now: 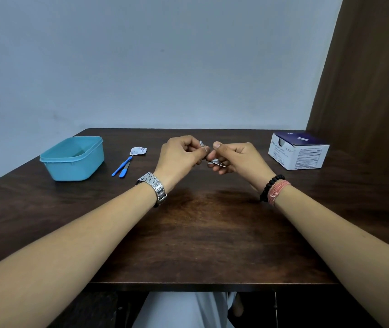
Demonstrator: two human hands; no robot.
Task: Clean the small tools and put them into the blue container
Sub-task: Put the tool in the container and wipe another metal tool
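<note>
Both hands are up over the middle of the dark wooden table (200,233), close together. The left hand (179,155) has its fingers curled and pinches something small and pale, maybe a wipe or its wrapper (202,143); it is too small to tell which. The right hand (236,159) has its fingers curled around a small shiny metal tool (218,163), which looks like a nail clipper. The two thumbs almost touch. It looks like the person is getting ready to wipe the tool, or is wiping it now.

The blue container (72,166) sits on the left side of the table, well apart from the hands. It looks like there is nothing inside, though part of the bottom is hidden by its wall. So it seems no tool has gone in yet.

Two small tools with blue handles (122,168) lie side by side on the table between the container and the left hand. A torn little wrapper (138,150) lies just behind them. A white and dark blue box (298,150) stands on the right side.

My guess is that the job is near its start. The metal tool needs cleaning and putting in the container, and then the two blue tools need the same.
</note>
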